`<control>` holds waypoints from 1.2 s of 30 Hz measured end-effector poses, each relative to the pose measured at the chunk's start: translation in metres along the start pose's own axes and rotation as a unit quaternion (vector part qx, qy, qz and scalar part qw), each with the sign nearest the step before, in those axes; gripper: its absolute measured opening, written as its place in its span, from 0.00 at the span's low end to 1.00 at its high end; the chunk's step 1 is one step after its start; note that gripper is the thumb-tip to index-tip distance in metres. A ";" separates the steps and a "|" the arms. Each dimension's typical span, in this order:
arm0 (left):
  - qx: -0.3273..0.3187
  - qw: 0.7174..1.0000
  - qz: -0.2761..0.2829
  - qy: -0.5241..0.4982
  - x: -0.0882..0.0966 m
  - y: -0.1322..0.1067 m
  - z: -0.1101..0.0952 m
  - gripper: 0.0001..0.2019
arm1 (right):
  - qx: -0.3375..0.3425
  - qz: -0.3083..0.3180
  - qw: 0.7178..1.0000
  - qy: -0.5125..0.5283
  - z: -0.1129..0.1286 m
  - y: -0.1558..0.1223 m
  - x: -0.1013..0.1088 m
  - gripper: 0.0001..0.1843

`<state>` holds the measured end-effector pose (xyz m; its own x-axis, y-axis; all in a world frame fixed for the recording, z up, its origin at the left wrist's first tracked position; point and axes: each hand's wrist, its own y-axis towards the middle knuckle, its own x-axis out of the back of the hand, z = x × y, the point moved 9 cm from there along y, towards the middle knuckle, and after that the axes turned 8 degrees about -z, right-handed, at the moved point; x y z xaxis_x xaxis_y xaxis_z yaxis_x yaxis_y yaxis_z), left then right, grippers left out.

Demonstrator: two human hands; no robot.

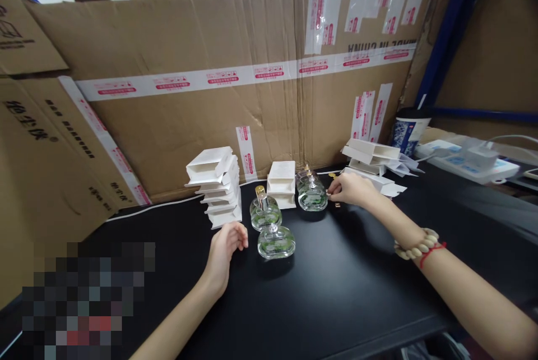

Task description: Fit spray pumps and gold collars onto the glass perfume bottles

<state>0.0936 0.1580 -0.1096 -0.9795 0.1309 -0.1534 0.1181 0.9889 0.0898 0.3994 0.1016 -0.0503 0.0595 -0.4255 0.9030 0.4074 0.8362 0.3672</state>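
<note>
My left hand [227, 247] rests beside the clear perfume bottles, its fingers loosely curled with nothing visible in them. Nearest to it is an uncapped perfume bottle [276, 245], oval and upright, with green showing through the glass. Just behind stand bottles with caps, one silver cap [263, 201] and one gold cap [259, 189]. My right hand [348, 189] has its thumb and fingers pinched together at the right side of another perfume bottle [313, 199]; whatever they hold is too small to make out. More bottles are partly hidden behind that one. A small gold piece [337, 205] lies below my right hand.
White boxes form a tall stack [222, 189] at left, a shorter stack [281, 183] in the middle and a loose pile [372, 155] at right. Behind stands a cardboard wall [189, 119]. A paper cup [409, 130] and a white power strip [466, 161] are at far right.
</note>
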 end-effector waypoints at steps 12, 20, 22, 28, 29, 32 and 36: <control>0.008 1.000 0.007 0.013 -0.002 -0.004 0.001 0.19 | -0.007 -0.007 1.000 -0.012 0.003 -0.001 -0.007 0.12; 0.010 1.000 0.005 0.009 -0.001 -0.002 0.003 0.20 | -0.013 -0.012 1.000 0.002 0.002 0.000 -0.007 0.12; 0.013 1.000 0.002 0.007 -0.001 -0.001 0.002 0.20 | -0.012 -0.012 1.000 0.002 0.002 0.000 -0.007 0.12; 0.004 1.000 0.011 0.009 -0.002 -0.002 0.001 0.19 | -0.015 -0.009 1.000 -0.001 -0.001 0.001 -0.009 0.12; 0.001 1.000 0.013 0.011 -0.002 -0.002 0.001 0.19 | -0.017 -0.008 1.000 -0.001 -0.001 0.001 -0.010 0.12; -0.007 1.000 0.015 0.014 -0.002 -0.002 0.002 0.19 | -0.017 -0.006 1.000 0.001 -0.002 0.001 -0.011 0.11; -0.023 0.999 0.020 0.013 0.000 0.000 0.003 0.18 | -0.011 -0.022 1.000 0.007 0.001 0.000 -0.006 0.10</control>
<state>0.0945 0.1585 -0.1127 -0.9779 0.1683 -0.1238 0.1505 0.9784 0.1415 0.3986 0.1046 -0.0560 0.0532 -0.4657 0.8833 0.4295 0.8093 0.4008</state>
